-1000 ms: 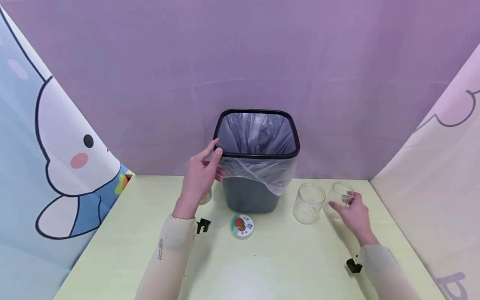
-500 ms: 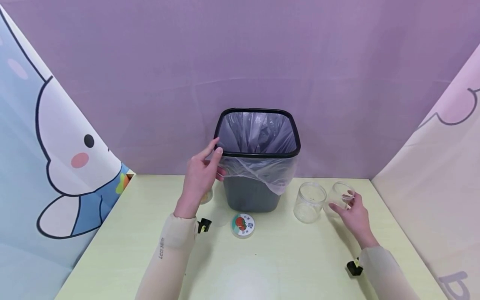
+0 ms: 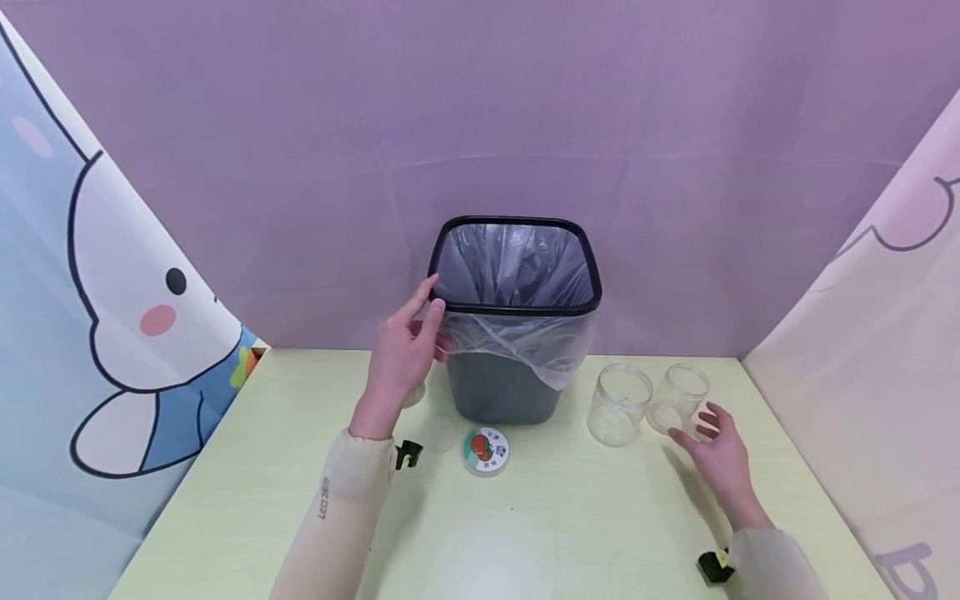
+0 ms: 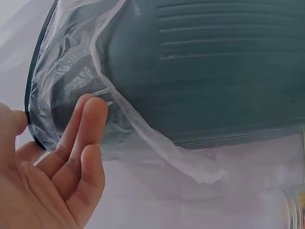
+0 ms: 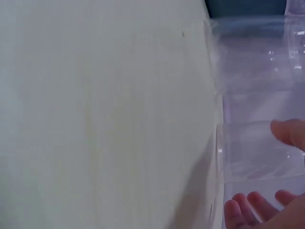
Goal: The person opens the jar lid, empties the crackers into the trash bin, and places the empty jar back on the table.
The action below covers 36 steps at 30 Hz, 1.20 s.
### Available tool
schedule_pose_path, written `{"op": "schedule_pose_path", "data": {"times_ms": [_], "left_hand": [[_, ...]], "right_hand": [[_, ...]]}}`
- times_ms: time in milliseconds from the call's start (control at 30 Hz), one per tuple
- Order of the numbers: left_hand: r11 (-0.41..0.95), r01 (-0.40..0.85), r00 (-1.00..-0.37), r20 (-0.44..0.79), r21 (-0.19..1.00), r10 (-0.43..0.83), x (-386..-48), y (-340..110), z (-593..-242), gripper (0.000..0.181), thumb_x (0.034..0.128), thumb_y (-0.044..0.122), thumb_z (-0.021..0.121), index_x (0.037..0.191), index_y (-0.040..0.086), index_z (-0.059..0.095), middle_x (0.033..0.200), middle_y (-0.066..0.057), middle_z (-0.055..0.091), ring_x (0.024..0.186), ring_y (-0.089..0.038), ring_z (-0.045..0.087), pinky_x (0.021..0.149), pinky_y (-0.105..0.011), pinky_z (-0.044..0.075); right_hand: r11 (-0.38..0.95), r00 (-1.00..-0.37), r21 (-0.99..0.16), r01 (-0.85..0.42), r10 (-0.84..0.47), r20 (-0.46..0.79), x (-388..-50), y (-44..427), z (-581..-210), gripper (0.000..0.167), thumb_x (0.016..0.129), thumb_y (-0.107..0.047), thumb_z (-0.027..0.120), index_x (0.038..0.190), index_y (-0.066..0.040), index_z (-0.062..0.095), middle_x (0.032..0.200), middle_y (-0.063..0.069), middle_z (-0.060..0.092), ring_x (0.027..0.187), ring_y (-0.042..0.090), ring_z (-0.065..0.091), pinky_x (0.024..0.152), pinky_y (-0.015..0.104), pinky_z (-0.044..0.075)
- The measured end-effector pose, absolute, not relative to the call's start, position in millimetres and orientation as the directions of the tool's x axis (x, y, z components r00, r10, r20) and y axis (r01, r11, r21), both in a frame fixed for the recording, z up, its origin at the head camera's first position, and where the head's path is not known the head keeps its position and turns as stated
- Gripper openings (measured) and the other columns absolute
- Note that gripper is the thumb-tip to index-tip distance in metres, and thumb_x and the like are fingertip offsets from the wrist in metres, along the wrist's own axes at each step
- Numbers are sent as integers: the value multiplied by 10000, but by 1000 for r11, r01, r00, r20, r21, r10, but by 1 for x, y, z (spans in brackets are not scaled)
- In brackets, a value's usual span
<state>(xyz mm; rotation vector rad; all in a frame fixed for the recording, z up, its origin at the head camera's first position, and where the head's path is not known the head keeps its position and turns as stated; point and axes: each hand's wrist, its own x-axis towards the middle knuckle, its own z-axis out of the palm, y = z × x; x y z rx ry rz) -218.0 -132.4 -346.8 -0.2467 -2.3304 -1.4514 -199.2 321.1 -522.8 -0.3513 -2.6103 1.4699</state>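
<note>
A grey trash bin (image 3: pixel 506 387) with a black rim and a clear plastic bag folded over it stands upright near the back curtain. My left hand (image 3: pixel 401 354) holds the rim's near left corner between thumb and index finger. In the left wrist view, the other fingers (image 4: pixel 93 121) lie along the bag's outer fold. My right hand (image 3: pixel 716 450) is apart from a clear empty jar (image 3: pixel 678 398), just to its right and nearer me, with spread fingers and nothing in them. A wider clear jar (image 3: pixel 619 406) stands left of that jar.
A round lid (image 3: pixel 485 451) with a tomato picture lies in front of the bin. Another jar (image 4: pixel 298 210), with something yellowish inside, is partly hidden by my left hand. A faint clear disc (image 3: pixel 441 436) lies left of the lid. Curtains border the table (image 3: pixel 585 533).
My right hand has let go of the narrower jar and drawn back toward me and slightly right. The jar stays standing on the table. My left hand has stayed at the bin rim.
</note>
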Motion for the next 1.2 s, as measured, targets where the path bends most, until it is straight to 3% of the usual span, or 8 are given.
{"op": "schedule_pose_path", "data": {"times_ms": [67,167,400,567,667,800,1000,1200], "left_hand": [[487,365,-899,437,793,-36,-218,-133,-349,547,1024,525,458,1521,297,431,679,-42,696,548,-156,650,724,-401,553],[539,410,-867,498,736,-21,-220,-134,-355,528,1039,479,460,1525,274,426,705,-18,701,600,-128,657,653,-379,530],[586,491,-780,625,645,-33,-218,-144,-369,472,1044,382,504,1497,254,476,788,3,720,606,-92,646,542,-310,489],[589,503,-732,674,632,-98,-218,-161,-382,308,1010,240,597,1293,141,666,871,-29,747,614,-117,673,573,-203,511],[614,453,-748,650,647,-133,-219,-174,-392,248,972,191,647,1203,122,702,930,-39,748,706,-148,692,595,-201,522],[645,366,-799,582,671,-152,-223,-193,-409,284,934,170,683,1210,99,689,1049,-64,726,888,-209,678,689,-311,534],[675,266,-872,471,688,-137,-232,-214,-437,472,872,189,746,1303,52,611,1275,-164,601,1123,-354,539,899,-502,431],[659,181,-916,369,730,-158,-247,-229,-471,719,815,254,818,1417,42,487,1397,-213,473,1284,-421,398,1039,-592,347]], "right_hand": [[474,-954,-864,168,301,-21,-193,319,-523,900,920,-290,727,1561,3,167,1481,279,384,1302,435,441,884,277,484],[454,-939,-867,205,341,-44,-186,314,-523,818,933,-289,707,1533,4,234,1412,260,449,1243,390,495,713,115,421],[481,-939,-844,239,337,-74,-170,297,-523,691,930,-277,712,1436,21,348,1291,216,537,1157,353,568,698,154,463],[500,-953,-840,212,294,-65,-163,288,-522,638,927,-266,720,1399,12,394,1263,208,561,1093,292,601,720,172,484],[524,-963,-830,193,265,-56,-159,283,-520,574,927,-246,720,1361,3,437,1242,202,584,1025,206,613,732,178,489],[539,-975,-827,160,218,-47,-156,274,-518,484,927,-219,716,1299,-5,491,1216,192,616,976,140,604,746,191,497],[524,-989,-844,110,145,-39,-153,258,-520,412,928,-193,713,1252,-11,536,1177,173,647,1005,203,623,777,215,511],[517,-996,-855,42,91,6,-148,243,-522,362,919,-144,719,1221,-13,566,1120,136,665,998,241,639,806,238,520]]}}
